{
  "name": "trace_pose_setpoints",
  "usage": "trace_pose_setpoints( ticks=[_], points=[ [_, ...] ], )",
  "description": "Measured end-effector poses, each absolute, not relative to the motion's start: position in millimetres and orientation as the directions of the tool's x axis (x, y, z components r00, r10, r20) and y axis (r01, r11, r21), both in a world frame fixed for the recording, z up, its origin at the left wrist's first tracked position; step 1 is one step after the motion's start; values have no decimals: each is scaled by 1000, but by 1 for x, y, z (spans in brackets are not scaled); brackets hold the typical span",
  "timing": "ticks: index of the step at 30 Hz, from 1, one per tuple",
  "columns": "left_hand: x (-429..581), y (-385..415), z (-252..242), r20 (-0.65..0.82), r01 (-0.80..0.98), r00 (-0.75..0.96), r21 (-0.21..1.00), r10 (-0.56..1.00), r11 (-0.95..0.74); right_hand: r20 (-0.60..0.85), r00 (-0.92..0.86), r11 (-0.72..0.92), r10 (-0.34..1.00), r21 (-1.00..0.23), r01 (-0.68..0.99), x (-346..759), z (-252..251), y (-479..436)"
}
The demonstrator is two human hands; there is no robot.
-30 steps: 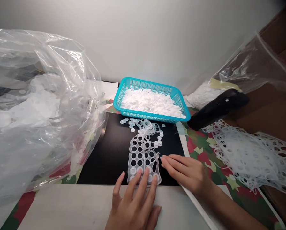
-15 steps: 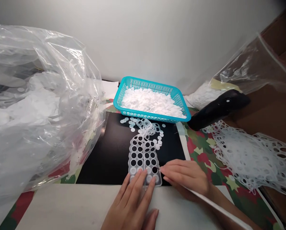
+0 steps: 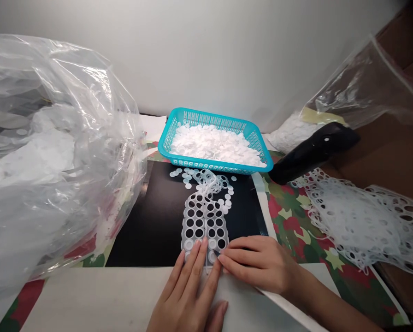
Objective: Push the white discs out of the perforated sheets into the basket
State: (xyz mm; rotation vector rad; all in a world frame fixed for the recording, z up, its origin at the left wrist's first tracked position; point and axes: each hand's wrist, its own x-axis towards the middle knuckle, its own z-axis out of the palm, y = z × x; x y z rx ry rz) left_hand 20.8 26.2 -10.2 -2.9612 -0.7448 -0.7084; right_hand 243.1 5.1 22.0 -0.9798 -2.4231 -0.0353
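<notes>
A translucent white punched strip with round holes lies on a black mat, running from the near edge toward a teal basket. My left hand lies flat with fingers stretched out, its fingertips pressing the strip's near end. My right hand rests beside it, fingers extended, tips touching the strip's lower right corner. Several loose white discs lie scattered by the strip's far end. The basket is full of white discs.
A big clear plastic bag fills the left side. A heap of punched-out white webbing lies at the right, behind a black handled tool. Another clear bag stands at the back right. A pale board covers the near edge.
The strip has slid toward me and straightened. My right hand moved left and nearer, onto the strip's lower right corner; my left hand drew back slightly, fingers closer together.
</notes>
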Motion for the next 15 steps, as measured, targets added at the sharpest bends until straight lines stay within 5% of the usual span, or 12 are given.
trace_pose_setpoints(
  ticks=[6, 15],
  points=[
    [25, 28, -7, 504, 449, 746, 103, 435, -888, 446, -644, 701, 622, 48, 711, 238, 28, 1],
    [24, 27, -7, 437, 455, 792, 45, 427, -890, 481, -530, 577, 698, 61, 815, 242, 27, 9]
  ],
)
